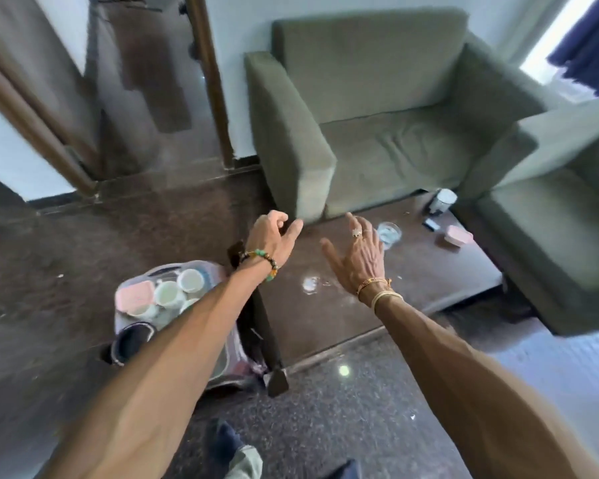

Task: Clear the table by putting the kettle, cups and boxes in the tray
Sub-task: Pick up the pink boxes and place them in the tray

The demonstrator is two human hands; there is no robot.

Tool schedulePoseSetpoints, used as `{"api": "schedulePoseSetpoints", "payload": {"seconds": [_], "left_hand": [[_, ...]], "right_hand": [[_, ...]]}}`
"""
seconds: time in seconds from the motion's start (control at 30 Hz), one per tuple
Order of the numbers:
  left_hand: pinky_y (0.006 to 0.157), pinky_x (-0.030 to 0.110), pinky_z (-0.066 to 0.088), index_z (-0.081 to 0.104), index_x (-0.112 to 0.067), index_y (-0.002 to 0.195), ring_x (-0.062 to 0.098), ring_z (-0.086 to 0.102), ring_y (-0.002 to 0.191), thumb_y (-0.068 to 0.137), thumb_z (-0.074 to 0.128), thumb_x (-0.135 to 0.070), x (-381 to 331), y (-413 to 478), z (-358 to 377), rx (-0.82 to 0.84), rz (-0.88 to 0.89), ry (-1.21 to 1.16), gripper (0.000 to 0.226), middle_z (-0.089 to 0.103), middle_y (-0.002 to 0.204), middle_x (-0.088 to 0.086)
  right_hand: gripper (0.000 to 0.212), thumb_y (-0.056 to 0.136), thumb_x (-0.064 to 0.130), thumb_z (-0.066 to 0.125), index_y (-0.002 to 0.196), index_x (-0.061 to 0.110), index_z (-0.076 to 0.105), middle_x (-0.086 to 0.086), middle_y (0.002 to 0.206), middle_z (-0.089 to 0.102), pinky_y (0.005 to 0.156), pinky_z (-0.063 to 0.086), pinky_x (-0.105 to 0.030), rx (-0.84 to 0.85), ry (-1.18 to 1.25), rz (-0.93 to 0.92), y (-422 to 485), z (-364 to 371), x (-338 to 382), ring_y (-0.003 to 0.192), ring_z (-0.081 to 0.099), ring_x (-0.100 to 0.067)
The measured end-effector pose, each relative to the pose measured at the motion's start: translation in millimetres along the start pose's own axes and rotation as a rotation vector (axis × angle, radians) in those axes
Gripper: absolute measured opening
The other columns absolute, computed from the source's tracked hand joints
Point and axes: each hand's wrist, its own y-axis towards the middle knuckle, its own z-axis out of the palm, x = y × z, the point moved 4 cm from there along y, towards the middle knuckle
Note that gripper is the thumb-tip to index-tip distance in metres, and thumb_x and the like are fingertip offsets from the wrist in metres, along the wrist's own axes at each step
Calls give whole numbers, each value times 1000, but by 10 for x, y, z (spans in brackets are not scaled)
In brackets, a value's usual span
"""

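A tray (222,371) sits low at the left of the dark table (325,316); it holds a pink box (135,296), several white cups (168,293) and a dark kettle (132,344). On the table's far side stand a clear glass (389,233), a pink box (457,236), a small dark box (431,224) and a white-lidded container (441,201). My left hand (270,236) hovers over the table's left corner, fingers loosely curled, holding nothing. My right hand (358,254) reaches over the table with fingers spread, just short of the glass.
A green armchair (377,115) stands behind the table and a second one (567,219) at the right. Dark polished floor (325,426) lies around the table. A doorway (146,81) opens at the back left. My foot (236,451) shows at the bottom.
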Motion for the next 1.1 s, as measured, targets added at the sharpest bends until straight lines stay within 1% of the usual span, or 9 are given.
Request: {"api": "schedulePoseSetpoints", "payload": {"seconds": [0.17,0.3,0.37,0.47,0.53,0.67,0.9,1.0,1.1], "left_hand": [[98,34,44,61,-7,119,27,60,109,92,63,-33,-986,-570,1169,157,67,9,39,62,118,13],[95,33,45,61,-8,117,27,59,108,90,65,-31,-1835,-884,1929,241,189,4,36,62,116,13],[94,32,45,61,-11,115,24,60,107,89,65,-34,-2156,-972,2246,264,240,28,35,63,114,9],[94,36,48,62,-15,113,24,62,102,87,66,-37,-2570,-1074,2738,309,329,67,34,65,111,7],[91,36,50,64,-15,112,25,64,99,86,68,-36,-2727,-1132,3090,358,352,59,34,66,108,8],[81,23,44,65,-17,107,20,63,93,83,71,-36,-2892,-1236,3796,442,371,92,31,68,102,4],[86,30,48,65,-17,108,21,63,97,82,72,-32,-3295,-942,4824,576,373,121,31,68,103,5],[89,32,49,64,-14,110,23,63,99,83,71,-31,-3542,-663,5040,615,375,148,32,68,105,7],[88,32,50,65,-17,109,23,64,100,84,69,-33,-3822,-297,5199,604,362,185,30,69,106,4]], "right_hand": [[77,88,59,54,148,14,34,-8,149,38,110,30,-44,-75,-47,157,-429,-841,-1400,135,36,-29],[77,88,58,54,147,14,34,-10,149,39,110,30,-45,-178,-78,270,-639,-1561,-2254,136,35,-30],[76,87,58,55,147,15,35,-9,147,40,110,32,-45,-234,-74,327,-721,-1836,-2597,135,37,-29],[76,88,58,54,146,14,37,-9,146,40,109,32,-44,-308,-53,443,-879,-2157,-3097,132,39,-29],[75,89,57,54,146,13,37,-9,145,41,106,34,-44,-326,-60,508,-989,-2251,-3382,130,41,-30],[74,90,57,52,146,13,36,-7,143,42,103,37,-42,-292,-72,613,-1187,-2236,-3919,127,43,-29],[74,91,56,50,148,12,34,-9,143,42,105,38,-41,-173,-128,677,-859,-2227,-4770,127,44,-29],[73,91,55,51,147,11,35,-9,141,43,103,39,-42,-188,-99,720,-525,-2311,-5041,124,46,-30],[72,91,55,51,145,11,37,-11,139,45,100,42,-44,-219,-99,717,-112,-2407,-5269,121,48,-32]]}}
